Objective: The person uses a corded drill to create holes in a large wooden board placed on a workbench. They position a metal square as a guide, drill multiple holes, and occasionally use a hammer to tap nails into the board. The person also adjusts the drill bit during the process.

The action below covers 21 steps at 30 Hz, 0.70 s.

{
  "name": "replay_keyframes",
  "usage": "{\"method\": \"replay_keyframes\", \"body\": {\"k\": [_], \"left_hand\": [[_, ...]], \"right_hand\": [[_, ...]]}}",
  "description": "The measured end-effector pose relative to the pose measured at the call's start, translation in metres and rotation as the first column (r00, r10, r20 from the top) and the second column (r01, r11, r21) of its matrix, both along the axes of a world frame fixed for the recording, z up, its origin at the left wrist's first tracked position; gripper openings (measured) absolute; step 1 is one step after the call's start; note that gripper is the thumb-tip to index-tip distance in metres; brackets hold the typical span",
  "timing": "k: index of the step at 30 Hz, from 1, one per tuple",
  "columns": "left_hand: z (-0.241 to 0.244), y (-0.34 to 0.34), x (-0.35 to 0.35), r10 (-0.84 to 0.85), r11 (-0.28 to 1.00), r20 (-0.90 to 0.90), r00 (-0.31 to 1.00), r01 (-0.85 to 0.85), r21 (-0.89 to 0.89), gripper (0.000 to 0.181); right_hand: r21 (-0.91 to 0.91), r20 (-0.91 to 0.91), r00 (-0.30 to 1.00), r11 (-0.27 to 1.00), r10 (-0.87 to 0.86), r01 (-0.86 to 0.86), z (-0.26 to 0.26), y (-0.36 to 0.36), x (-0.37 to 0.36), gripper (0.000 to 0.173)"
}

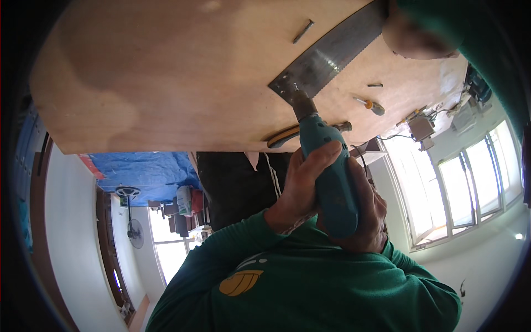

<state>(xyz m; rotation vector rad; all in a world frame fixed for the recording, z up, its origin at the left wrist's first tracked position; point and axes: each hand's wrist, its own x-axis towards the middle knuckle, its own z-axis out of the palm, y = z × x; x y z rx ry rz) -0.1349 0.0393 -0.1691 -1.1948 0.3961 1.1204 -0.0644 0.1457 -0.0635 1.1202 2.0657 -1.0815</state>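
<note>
A teal power drill (pixel 330 186) is held between both my hands, its metal chuck (pixel 305 106) pointing away from me. My left hand (pixel 303 178) wraps its left side, thumb across the top of the body. On the other side my right hand (pixel 369 211) grips the drill's right flank and rear. The bit overlaps the end of a handsaw blade (pixel 327 56), near several small holes; whether it touches the metal is unclear. That toothed blade lies flat on a wooden board (pixel 166 83). Its far end runs under a blurred part of another person (pixel 421 37) in green.
Partly behind the drill lies a hammer (pixel 286 136). A screwdriver (pixel 371 106), a small nail or screw (pixel 375 85) and a larger nail or bolt (pixel 303 32) rest nearby. Cords and a small box (pixel 421 126) sit at the right edge. A blue tarp (pixel 141 172) spreads behind.
</note>
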Motion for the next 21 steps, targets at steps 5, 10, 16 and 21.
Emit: {"method": "replay_keyframes", "body": {"k": [5,10,16,21], "left_hand": [[-0.001,-0.003,0.006,0.021,1.0,-0.003,1.0,-0.021,-0.001,0.051],[0.005,0.006,-0.005,0.047,0.995,0.016,0.999,-0.045,-0.087,0.02],[0.006,0.008,-0.007,-0.016,0.994,-0.004,1.0,0.016,-0.108,0.02],[0.006,0.007,-0.006,0.001,0.993,-0.009,1.0,-0.002,-0.117,0.021]], "right_hand": [[-0.021,0.029,1.0,1.0,0.012,-0.011,0.002,0.003,-0.004,0.086],[-0.028,0.033,0.999,1.0,0.004,-0.003,0.002,0.003,0.0,0.089],[-0.038,0.074,0.997,0.999,0.011,-0.008,0.003,0.006,-0.001,0.098],[-0.017,0.043,0.999,0.999,0.029,-0.029,0.001,0.005,0.002,0.097]]}}
